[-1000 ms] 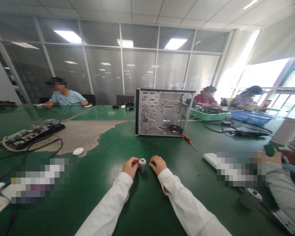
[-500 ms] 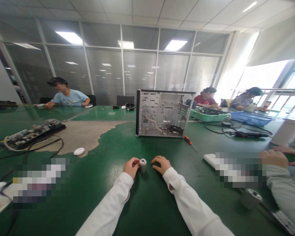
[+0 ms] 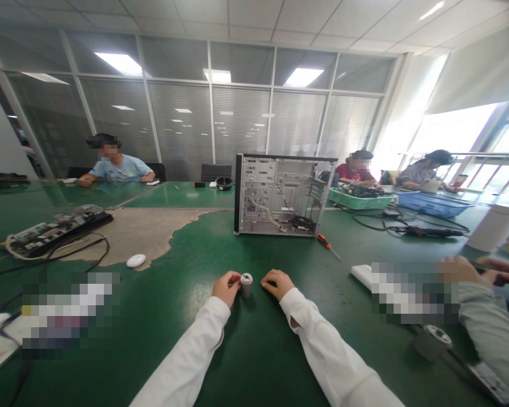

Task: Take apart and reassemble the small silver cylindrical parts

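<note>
A small grey cylinder [image 3: 246, 286] with a white rim and dark marks on top stands upright on the green table. My left hand [image 3: 226, 288] is at its left side, fingers bent and closed, the fingertips against it. To the right of the cylinder, apart from it, my right hand [image 3: 279, 283] rests low over the table, its fingers curled and drawn together with nothing visible in them. Behind both hands stands an open computer case [image 3: 280, 195], metal inside, with loose wires. An orange screwdriver [image 3: 324, 242] lies by its right corner.
A round white lid [image 3: 136, 260] and a circuit assembly [image 3: 57, 230] lie left. Right are a white power strip [image 3: 362, 272], a green basket [image 3: 360, 199], a blue basket [image 3: 433, 204], cables and a white cylinder [image 3: 494, 227]. Another person's hands [image 3: 464, 271] are at the right edge; people sit farther back.
The fingers of my right hand have drawn closer together, closing the gap to the thumb. My left hand and the cylinder are almost unmoved. The person's hands at the right edge have shifted.
</note>
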`<state>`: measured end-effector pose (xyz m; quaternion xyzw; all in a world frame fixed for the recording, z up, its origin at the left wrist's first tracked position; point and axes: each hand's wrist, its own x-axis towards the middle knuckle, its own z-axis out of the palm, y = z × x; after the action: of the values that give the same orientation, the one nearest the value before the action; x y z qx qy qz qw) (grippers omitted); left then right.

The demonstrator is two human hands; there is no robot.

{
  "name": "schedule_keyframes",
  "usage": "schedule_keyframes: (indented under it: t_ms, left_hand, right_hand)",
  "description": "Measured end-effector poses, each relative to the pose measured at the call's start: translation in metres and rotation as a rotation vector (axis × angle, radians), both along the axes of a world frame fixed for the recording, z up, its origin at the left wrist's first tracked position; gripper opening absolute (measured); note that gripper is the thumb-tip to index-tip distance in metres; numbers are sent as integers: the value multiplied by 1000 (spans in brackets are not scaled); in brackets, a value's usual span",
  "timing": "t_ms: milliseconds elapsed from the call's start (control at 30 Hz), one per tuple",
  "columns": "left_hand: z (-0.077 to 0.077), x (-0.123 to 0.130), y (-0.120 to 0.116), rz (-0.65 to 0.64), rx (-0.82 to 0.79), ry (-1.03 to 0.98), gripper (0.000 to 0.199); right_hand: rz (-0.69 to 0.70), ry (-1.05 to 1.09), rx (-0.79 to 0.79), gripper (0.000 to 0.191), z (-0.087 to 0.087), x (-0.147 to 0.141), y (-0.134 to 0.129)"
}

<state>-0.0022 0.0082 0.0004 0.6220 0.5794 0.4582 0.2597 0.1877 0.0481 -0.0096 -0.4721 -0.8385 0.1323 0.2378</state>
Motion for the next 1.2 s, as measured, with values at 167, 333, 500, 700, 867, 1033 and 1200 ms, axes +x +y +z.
schedule_keyframes:
  t_ms: [167,333,500,700,867,1033,1200]
  left_hand:
    - [-1,0,1,-2,3,0,14]
    - [0,-1,0,1,-12,21,14]
    - [0,-1,0,11,-21,41,14]
    - [-1,-1,-1,12,-12,14,13]
    - [0,-1,0,8,-4,-18,11]
    - [0,-1,0,0,-14,-19,12]
    - [-4,0,2,-66,-16,-103,12]
  right_hand:
    - [-81,-10,-1,22,-2,-2,3]
    - [-306,-42,-21,25,-5,9,8]
    - [-437,-120,-59,28,-2,15,7]
    - [-337,-129,-57,29,-1,11,4]
    - [-237,-119,-33,30,-2,8,2]
    - [-209,-64,-24,34,-2,7,2]
    - [-85,170,48,47,8,-1,-8]
